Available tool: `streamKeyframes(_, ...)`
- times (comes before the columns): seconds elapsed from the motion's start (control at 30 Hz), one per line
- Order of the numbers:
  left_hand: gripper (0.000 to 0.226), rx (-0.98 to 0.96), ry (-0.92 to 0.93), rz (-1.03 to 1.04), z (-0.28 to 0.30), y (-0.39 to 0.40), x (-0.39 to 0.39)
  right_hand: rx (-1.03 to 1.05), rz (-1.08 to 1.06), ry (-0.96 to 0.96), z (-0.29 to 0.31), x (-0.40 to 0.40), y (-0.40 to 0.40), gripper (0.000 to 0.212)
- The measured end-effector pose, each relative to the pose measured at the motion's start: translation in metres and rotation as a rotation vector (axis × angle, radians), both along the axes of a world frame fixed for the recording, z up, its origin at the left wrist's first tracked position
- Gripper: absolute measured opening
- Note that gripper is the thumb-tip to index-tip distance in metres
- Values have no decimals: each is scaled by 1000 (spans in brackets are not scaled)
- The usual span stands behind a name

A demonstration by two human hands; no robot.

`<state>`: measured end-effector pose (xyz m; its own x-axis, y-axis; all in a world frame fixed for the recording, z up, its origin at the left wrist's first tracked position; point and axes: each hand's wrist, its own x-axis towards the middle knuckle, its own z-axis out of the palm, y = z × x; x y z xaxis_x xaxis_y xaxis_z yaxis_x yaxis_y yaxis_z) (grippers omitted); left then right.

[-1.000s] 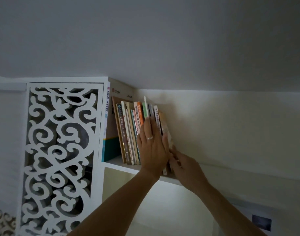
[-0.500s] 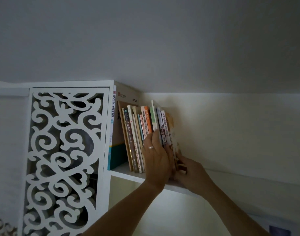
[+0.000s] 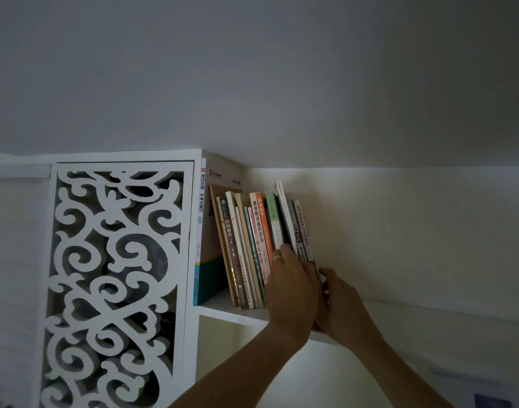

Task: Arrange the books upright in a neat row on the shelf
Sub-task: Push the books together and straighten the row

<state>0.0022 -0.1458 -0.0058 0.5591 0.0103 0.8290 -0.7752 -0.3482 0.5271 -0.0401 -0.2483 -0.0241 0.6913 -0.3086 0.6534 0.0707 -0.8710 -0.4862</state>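
A row of several books (image 3: 253, 248) stands on a high white shelf (image 3: 223, 309), leaning slightly to the left. A tall white and teal book (image 3: 211, 260) stands at the far left against the cabinet side. My left hand (image 3: 292, 290), with a ring on one finger, lies flat against the spines of the right-hand books. My right hand (image 3: 340, 304) grips the lower edge of the rightmost thin books (image 3: 303, 234) from the right side. Both hands press these books together. Their lower parts are hidden behind my hands.
A white cabinet door with cut-out scroll pattern (image 3: 117, 275) stands left of the shelf. The pale wall (image 3: 414, 231) runs behind the shelf to the right, and the ceiling (image 3: 281, 83) is close above. A lit open space (image 3: 252, 363) lies under the shelf.
My left hand has slid down the spines and my right hand has closed in under the rightmost books. Those books now stand more upright. The view has shifted a little.
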Motion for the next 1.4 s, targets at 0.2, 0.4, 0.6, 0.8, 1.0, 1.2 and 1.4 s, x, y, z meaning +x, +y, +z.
streamKeyframes(0.2,22,-54,70,-31,6,12,4,4,-101,-52,-3,-5,4,33)
streamKeyframes(0.4,40,81,50,-51,11,14,6,-63,-124,-44,-3,-1,5,42)
streamKeyframes(0.6,28,52,96,-143,13,20,0,5,-132,-98,-1,2,2,40)
streamKeyframes(0.8,44,35,62,-169,16,24,-2,-135,-141,-103,-3,8,14,35)
streamKeyframes(1.0,49,70,66,-158,16,34,-12,-42,-59,-44,-5,15,8,58)
streamKeyframes(1.2,44,59,30,-176,18,58,-24,-30,-179,22,-3,16,17,56)
streamKeyframes(1.4,36,68,25,-279,35,100,-53,103,-173,-36,-3,17,30,77)
